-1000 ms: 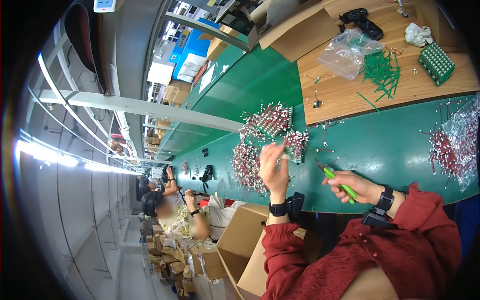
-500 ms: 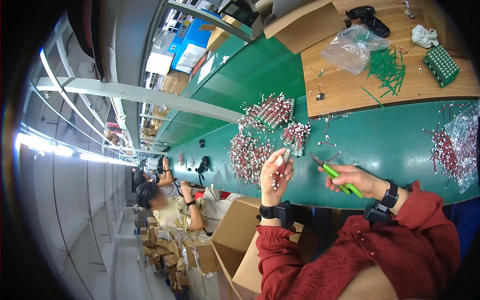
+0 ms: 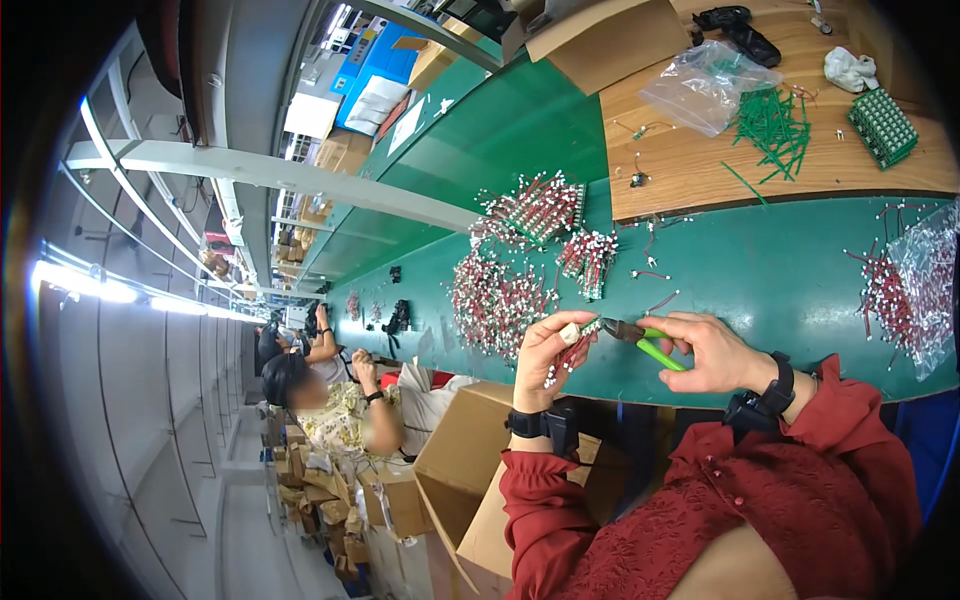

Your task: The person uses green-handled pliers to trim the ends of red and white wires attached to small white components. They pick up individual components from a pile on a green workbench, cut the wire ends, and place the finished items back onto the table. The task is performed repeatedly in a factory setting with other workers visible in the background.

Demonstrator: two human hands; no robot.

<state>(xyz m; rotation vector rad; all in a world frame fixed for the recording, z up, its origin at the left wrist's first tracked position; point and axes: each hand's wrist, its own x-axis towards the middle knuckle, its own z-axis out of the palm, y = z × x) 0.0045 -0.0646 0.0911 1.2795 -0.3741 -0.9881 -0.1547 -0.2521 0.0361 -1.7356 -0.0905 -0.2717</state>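
Note:
My left hand (image 3: 543, 358) is closed on a small strip of circuit boards (image 3: 584, 331) with short red wires and white connectors hanging from it. In my right hand (image 3: 712, 352) I grip green-handled cutting pliers (image 3: 655, 345). Their dark jaws meet the end of the strip; whether they are closed on it I cannot tell. Beyond my left hand lies a large pile of red wires with white connectors (image 3: 492, 305). A smaller wired board bundle (image 3: 588, 260) rests beside it, and a larger wired panel (image 3: 540, 210) lies farther back.
On a wooden board (image 3: 670, 185) are green strips (image 3: 775, 130), a clear plastic bag (image 3: 700, 90) and a stack of green boards (image 3: 882, 130). A bag of wired parts (image 3: 925, 290) lies far right. Cardboard boxes (image 3: 470, 440) stand below the bench edge. A co-worker (image 3: 335, 405) sits at left.
My right hand has moved left and turned the pliers, bringing their jaws to the strip. My left hand has tilted the strip toward them.

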